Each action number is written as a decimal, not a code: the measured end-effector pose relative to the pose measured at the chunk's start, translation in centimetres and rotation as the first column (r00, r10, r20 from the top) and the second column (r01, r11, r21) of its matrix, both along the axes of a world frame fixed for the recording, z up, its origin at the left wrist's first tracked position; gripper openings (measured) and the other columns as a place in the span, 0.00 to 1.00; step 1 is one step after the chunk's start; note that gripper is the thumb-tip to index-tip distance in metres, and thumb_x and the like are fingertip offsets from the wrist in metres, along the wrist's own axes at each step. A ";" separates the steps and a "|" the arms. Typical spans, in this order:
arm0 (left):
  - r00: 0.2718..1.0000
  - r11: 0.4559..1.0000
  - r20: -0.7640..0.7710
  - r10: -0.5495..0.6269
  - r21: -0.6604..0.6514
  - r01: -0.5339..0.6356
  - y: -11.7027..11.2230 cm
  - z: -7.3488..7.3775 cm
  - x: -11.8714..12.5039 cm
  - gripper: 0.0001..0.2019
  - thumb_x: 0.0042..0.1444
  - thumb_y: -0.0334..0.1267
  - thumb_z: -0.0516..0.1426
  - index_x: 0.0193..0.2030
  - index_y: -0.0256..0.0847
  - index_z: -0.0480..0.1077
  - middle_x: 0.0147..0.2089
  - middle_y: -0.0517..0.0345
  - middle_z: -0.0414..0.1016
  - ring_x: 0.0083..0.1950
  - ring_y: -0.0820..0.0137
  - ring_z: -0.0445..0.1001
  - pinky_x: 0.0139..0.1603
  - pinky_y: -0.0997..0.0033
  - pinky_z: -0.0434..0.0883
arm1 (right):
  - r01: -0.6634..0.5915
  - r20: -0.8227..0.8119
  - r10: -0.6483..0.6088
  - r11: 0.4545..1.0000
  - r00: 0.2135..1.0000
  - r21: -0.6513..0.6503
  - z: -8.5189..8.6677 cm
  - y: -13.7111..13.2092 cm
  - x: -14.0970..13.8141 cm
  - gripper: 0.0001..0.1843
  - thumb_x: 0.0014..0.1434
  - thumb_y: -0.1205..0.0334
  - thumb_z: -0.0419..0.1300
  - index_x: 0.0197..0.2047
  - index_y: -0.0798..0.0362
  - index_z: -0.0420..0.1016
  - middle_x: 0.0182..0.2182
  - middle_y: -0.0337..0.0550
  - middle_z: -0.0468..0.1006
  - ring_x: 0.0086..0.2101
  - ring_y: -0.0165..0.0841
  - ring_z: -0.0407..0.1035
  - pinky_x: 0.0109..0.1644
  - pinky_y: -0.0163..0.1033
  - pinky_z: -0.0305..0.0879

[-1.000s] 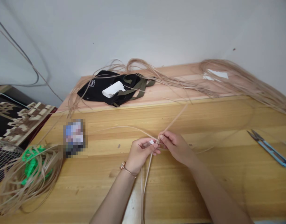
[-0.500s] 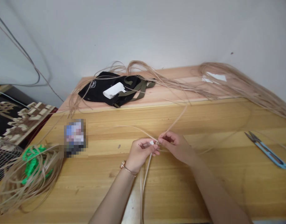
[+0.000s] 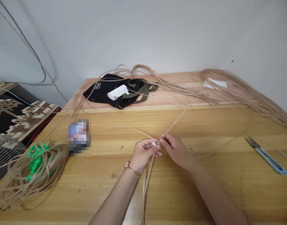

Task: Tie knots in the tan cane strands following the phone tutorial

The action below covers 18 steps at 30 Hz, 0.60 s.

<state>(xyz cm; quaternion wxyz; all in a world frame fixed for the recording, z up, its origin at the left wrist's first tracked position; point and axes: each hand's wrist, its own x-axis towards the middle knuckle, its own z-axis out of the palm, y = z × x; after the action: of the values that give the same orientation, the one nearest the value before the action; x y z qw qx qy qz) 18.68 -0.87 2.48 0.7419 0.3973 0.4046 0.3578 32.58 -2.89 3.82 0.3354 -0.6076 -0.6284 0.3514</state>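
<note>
Over the middle of the table, my left hand (image 3: 143, 153) pinches the crossing of several thin tan weaving strips (image 3: 146, 182), and a small white scrap (image 3: 154, 143) shows between its fingers. My right hand (image 3: 175, 147) is closed on the same small woven crossing from the right, thumb and forefinger pressed together. From there one strip (image 3: 176, 121) slants up to the right, another curves off to the left, and two hang down toward the front edge. The fingers hide most of the crossing itself. A bracelet (image 3: 132, 169) circles my left wrist.
Blue-handled thread snips (image 3: 266, 156) lie at the right. A black bag (image 3: 103, 90) with a white paper roll (image 3: 118, 92) sits at the back, beside long strip bundles (image 3: 255, 97). A coil of strips (image 3: 17, 184) with green ties (image 3: 37, 161) lies at the left, below a pixelated item (image 3: 79, 137).
Both hands keep their hold on the strips, with the right fingers shifted slightly at the crossing. The whole view has moved a little.
</note>
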 end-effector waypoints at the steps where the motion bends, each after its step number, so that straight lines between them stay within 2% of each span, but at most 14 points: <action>1: 1.000 1.000 -0.001 0.007 -0.001 -0.007 0.0 -0.1 0.0 0.14 0.36 0.37 0.64 0.31 0.32 0.72 0.25 0.54 0.74 0.23 0.74 0.71 0.23 0.77 0.66 | 0.010 0.010 -0.010 1.000 1.000 0.000 0.0 0.0 -0.1 0.07 0.56 0.64 0.48 0.29 0.53 0.64 0.25 0.39 0.71 0.28 0.30 0.64 0.32 0.35 0.58; 11: 1.000 1.000 -0.022 -0.022 -0.001 0.022 0.2 0.0 -0.2 0.11 0.38 0.37 0.63 0.27 0.31 0.71 0.24 0.55 0.73 0.22 0.75 0.71 0.23 0.78 0.65 | -0.059 0.046 0.058 0.998 0.997 0.005 0.4 -0.1 0.0 0.07 0.56 0.64 0.48 0.29 0.53 0.64 0.24 0.38 0.69 0.27 0.29 0.63 0.31 0.34 0.57; 18: 0.999 0.999 -0.016 -0.034 -0.033 0.033 0.3 0.2 -0.2 0.09 0.38 0.34 0.62 0.25 0.31 0.70 0.23 0.56 0.72 0.21 0.75 0.70 0.22 0.78 0.65 | -0.088 -0.189 0.077 0.995 0.979 -0.051 -0.4 0.2 0.7 0.07 0.56 0.61 0.49 0.31 0.54 0.65 0.25 0.38 0.69 0.29 0.29 0.64 0.34 0.34 0.59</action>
<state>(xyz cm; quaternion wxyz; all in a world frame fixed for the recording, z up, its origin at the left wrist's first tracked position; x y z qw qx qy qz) 18.44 -0.54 2.65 0.7508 0.3949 0.4098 0.3353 33.32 -2.73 3.42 0.3598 -0.5552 -0.6081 0.4387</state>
